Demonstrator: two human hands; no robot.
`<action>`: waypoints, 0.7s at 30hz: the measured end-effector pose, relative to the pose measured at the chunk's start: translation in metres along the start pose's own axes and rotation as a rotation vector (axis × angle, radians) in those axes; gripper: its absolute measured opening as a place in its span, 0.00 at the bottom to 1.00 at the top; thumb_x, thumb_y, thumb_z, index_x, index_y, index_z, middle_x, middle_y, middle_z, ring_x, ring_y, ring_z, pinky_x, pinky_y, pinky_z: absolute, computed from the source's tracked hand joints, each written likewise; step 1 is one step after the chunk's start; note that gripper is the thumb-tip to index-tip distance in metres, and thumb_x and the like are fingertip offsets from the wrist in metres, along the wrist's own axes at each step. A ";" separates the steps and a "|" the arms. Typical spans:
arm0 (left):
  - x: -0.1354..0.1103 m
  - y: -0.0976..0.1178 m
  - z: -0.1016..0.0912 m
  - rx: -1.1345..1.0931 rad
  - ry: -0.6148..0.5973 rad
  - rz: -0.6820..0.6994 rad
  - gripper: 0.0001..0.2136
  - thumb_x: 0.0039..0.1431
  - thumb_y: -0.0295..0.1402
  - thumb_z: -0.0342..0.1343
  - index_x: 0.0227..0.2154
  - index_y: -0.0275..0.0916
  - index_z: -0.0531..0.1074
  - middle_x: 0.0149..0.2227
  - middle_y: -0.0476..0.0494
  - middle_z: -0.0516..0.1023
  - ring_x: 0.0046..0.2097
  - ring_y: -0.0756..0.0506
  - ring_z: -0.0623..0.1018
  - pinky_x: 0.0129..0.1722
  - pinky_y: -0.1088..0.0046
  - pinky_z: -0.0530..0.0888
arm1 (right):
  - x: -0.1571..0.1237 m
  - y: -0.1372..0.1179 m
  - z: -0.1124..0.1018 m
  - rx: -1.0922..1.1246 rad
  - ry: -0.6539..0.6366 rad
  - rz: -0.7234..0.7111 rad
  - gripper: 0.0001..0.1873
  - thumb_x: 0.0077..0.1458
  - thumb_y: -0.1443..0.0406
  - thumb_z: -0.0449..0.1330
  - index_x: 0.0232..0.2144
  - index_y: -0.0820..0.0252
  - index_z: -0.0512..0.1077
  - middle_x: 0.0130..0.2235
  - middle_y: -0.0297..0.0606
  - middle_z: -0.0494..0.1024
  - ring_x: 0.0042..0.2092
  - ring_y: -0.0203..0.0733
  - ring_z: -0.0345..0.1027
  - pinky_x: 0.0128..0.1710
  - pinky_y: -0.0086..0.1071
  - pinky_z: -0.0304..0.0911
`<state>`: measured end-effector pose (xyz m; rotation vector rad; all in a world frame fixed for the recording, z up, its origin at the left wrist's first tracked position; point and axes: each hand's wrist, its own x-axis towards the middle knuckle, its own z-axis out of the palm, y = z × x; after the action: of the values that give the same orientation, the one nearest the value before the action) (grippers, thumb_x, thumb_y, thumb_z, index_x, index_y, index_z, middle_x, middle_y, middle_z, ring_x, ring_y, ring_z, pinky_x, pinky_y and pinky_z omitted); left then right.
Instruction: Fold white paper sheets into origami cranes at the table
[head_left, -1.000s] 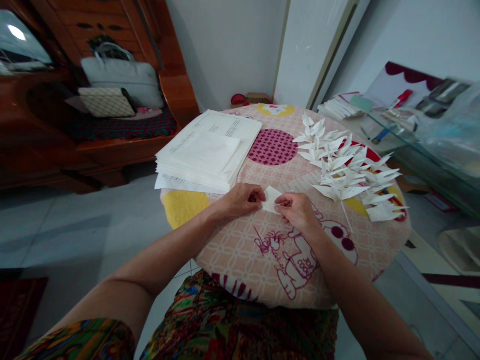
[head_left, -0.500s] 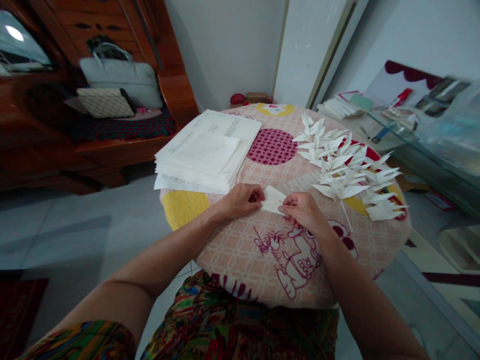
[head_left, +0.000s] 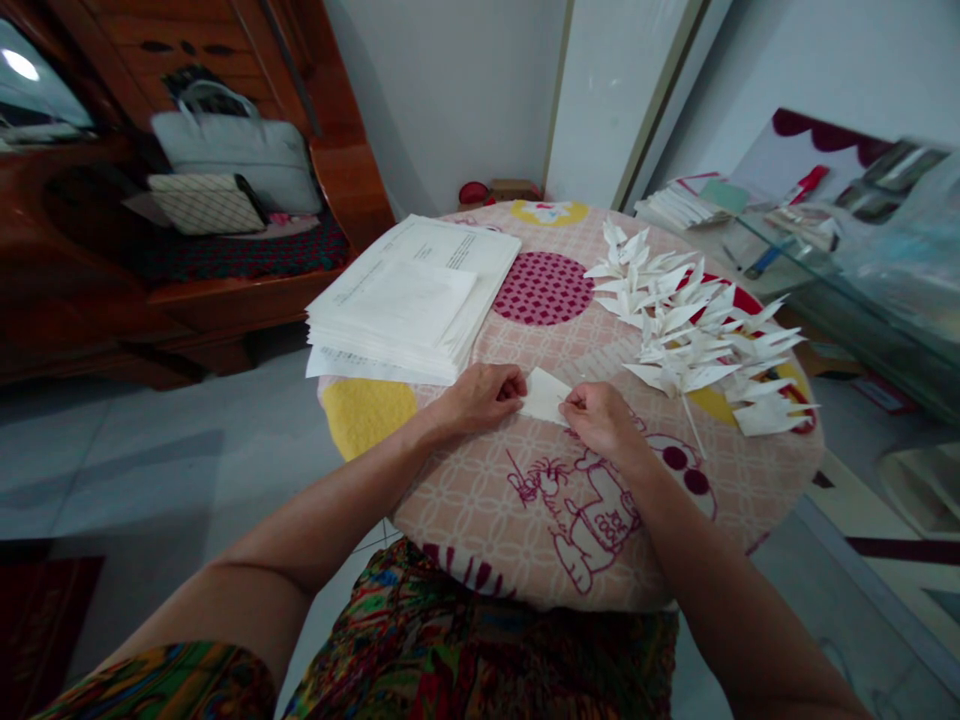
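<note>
A small folded piece of white paper (head_left: 544,396) lies between my two hands, low over the round cloth-covered table. My left hand (head_left: 491,393) is closed, pinching the paper's left edge. On the opposite edge, my right hand (head_left: 598,412) grips it with thumb and fingers pressed together. Several folded paper cranes (head_left: 686,320) are heaped to the right, beyond my right hand. Behind my left hand rests a thick stack of paper sheets (head_left: 397,300), some printed, with smaller blank sheets on top.
The round table has a patterned pink cloth (head_left: 487,520). Right of it stands a glass-edged shelf (head_left: 825,300) with papers, pens and a plastic bag. A carved wooden bench (head_left: 352,190) at the left holds a pale handbag (head_left: 240,150) and a checked pouch (head_left: 206,205).
Both hands keep hold of the paper in nearly the same place. My right fingers have curled in slightly. The whole view has shifted a little.
</note>
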<state>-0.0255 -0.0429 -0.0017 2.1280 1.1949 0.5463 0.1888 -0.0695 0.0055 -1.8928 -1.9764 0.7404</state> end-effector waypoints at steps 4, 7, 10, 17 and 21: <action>0.001 0.000 0.001 0.043 0.008 -0.024 0.06 0.52 0.26 0.56 0.34 0.36 0.74 0.28 0.48 0.78 0.31 0.50 0.75 0.33 0.74 0.68 | -0.001 -0.004 0.001 -0.149 0.025 -0.032 0.09 0.55 0.68 0.59 0.30 0.64 0.80 0.28 0.42 0.81 0.31 0.40 0.73 0.32 0.29 0.60; 0.002 0.002 -0.001 0.083 0.009 -0.056 0.07 0.51 0.26 0.57 0.34 0.35 0.74 0.28 0.47 0.78 0.31 0.50 0.75 0.33 0.74 0.67 | -0.003 -0.008 0.002 -0.234 0.042 -0.033 0.09 0.57 0.68 0.59 0.33 0.64 0.80 0.32 0.44 0.82 0.35 0.41 0.74 0.35 0.30 0.60; 0.002 0.003 -0.005 0.096 -0.002 -0.082 0.07 0.49 0.27 0.58 0.33 0.35 0.75 0.28 0.48 0.78 0.30 0.50 0.74 0.32 0.75 0.66 | -0.006 -0.013 0.003 -0.296 0.029 -0.027 0.10 0.59 0.69 0.57 0.35 0.64 0.80 0.35 0.45 0.83 0.36 0.42 0.74 0.36 0.30 0.59; 0.004 -0.010 -0.012 -0.047 -0.062 -0.038 0.07 0.47 0.24 0.57 0.30 0.35 0.77 0.24 0.51 0.75 0.27 0.53 0.72 0.31 0.78 0.67 | -0.013 -0.020 0.007 -0.450 0.029 -0.027 0.12 0.62 0.68 0.53 0.41 0.64 0.77 0.38 0.49 0.82 0.37 0.45 0.74 0.34 0.32 0.56; 0.002 -0.016 -0.017 -0.169 -0.102 -0.028 0.10 0.47 0.25 0.56 0.32 0.34 0.79 0.25 0.50 0.77 0.27 0.53 0.72 0.30 0.78 0.67 | -0.015 -0.018 0.007 -0.471 0.024 -0.049 0.12 0.63 0.67 0.53 0.41 0.63 0.76 0.38 0.48 0.82 0.37 0.45 0.74 0.33 0.33 0.55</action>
<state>-0.0447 -0.0289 -0.0006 1.9695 1.0813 0.5027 0.1707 -0.0853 0.0117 -2.0725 -2.3244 0.2456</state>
